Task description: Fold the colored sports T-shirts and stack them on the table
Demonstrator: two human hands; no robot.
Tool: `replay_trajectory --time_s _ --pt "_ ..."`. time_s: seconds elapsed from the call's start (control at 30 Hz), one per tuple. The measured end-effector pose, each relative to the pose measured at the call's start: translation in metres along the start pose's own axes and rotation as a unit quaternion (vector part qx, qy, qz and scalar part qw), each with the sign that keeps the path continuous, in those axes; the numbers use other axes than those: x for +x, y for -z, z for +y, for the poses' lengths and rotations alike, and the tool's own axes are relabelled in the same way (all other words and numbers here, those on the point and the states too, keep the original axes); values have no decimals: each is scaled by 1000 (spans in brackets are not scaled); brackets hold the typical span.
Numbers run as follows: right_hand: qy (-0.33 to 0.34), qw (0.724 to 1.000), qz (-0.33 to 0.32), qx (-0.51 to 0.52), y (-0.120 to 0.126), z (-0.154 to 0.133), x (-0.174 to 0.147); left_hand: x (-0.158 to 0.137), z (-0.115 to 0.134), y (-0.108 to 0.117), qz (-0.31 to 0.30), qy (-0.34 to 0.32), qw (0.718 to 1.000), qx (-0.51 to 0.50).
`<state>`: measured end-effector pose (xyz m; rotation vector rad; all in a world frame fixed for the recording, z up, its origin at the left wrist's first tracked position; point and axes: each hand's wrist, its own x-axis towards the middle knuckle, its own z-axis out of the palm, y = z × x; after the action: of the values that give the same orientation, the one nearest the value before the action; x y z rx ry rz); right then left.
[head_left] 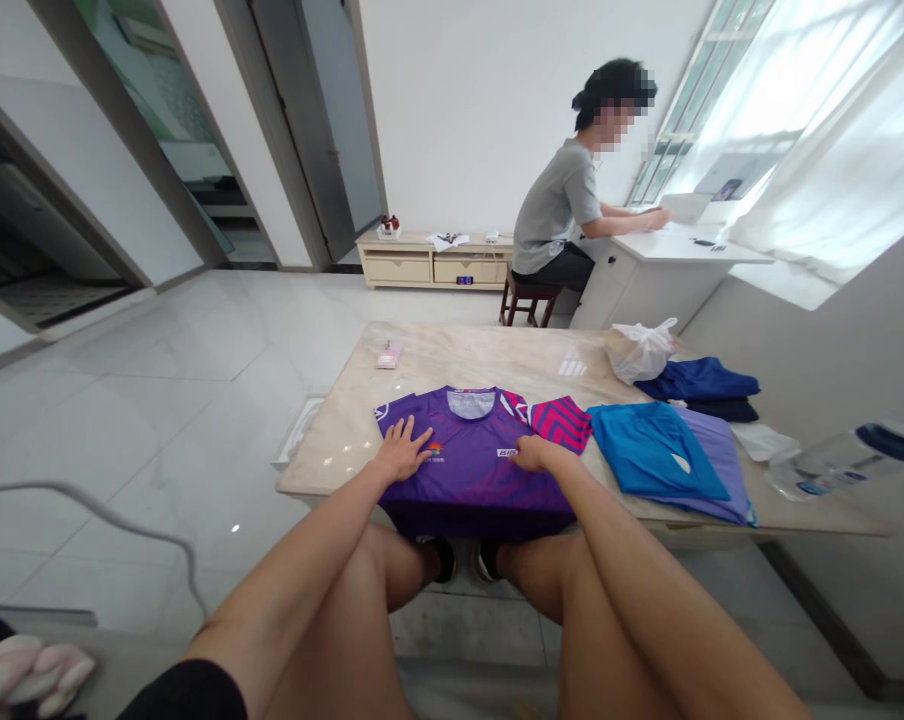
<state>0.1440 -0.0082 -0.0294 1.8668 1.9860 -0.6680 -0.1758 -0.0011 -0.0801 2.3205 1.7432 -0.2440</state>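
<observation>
Left hand lay flat, unclenched, on the shirt; couldn't tell if the right hand pinched it. Light, even pressure probably suited best.

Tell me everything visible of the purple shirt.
The purple shirt looks like sports fabric: short sleeves, one patterned pink, round neck, chest prints. It lies front up on the table, neck toward the far side, lower part over the near edge. The left hand lies spread on it; the right hand touches the white print.

Room opens beyond the purple shirt; rightward, blue garment and plastic bag obstruct.
</observation>
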Motion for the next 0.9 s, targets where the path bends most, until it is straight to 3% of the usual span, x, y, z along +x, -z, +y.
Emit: replay_trajectory --time_s 0.33,0.6,0.77,0.9 --pt "-16 1000 4 2 8 -42 14 -2 9 2 -8 -45 999 -13" --pt "-2 999 30 12 17 -62 9 -4 32 12 -3 -84 996 -4" --pt "6 1000 -13 3 16 -72 3 -14 28 18 -13 -60 998 2" --pt "24 1000 -10 -3 17 -79 -2 -17 30 21 -14 -51 999 -5"
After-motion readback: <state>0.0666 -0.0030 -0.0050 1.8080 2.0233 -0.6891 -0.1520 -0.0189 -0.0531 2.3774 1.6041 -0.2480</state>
